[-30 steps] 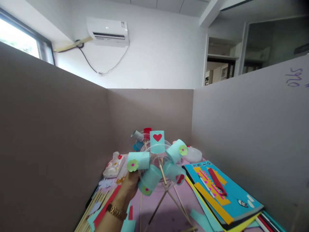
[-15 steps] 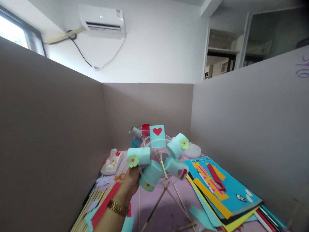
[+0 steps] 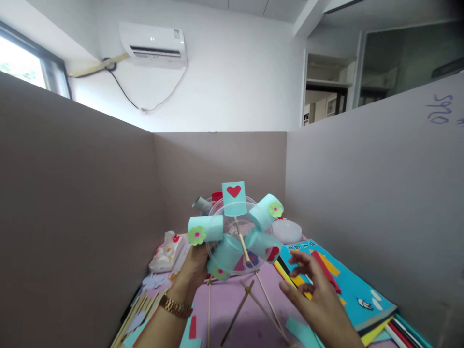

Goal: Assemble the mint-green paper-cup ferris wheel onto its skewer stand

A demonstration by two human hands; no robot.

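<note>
My left hand point(image 3: 198, 263) is closed at the left side of a paper Ferris-wheel model, its fingers partly hidden behind the wheel. That wheel point(image 3: 232, 270) has clear plastic rings with several light-blue paper cylinders round it. A red heart point(image 3: 234, 191) marks the top cylinder, and green paper flowers point(image 3: 196, 235) sit on others. Through the centre runs a wooden stick point(image 3: 242, 241). Below stands a frame of crossed wooden sticks point(image 3: 235, 314), apparently apart from the stick's near end. My right hand point(image 3: 313, 290) is open to the right of the wheel, fingers spread and slightly curled, holding nothing.
A blue booklet point(image 3: 362, 285) lies on coloured sheets at right, with a red item point(image 3: 326, 271) on it. A white bowl point(image 3: 286, 231) stands behind. At left are a tissue pack point(image 3: 166, 251) and wooden sticks point(image 3: 139, 309). Grey partitions point(image 3: 221, 159) enclose the purple table point(image 3: 268, 309).
My right hand has come into view from the bottom right, up beside the wheel. The wheel, in my left hand, has shifted slightly. The view has tilted up a little.
</note>
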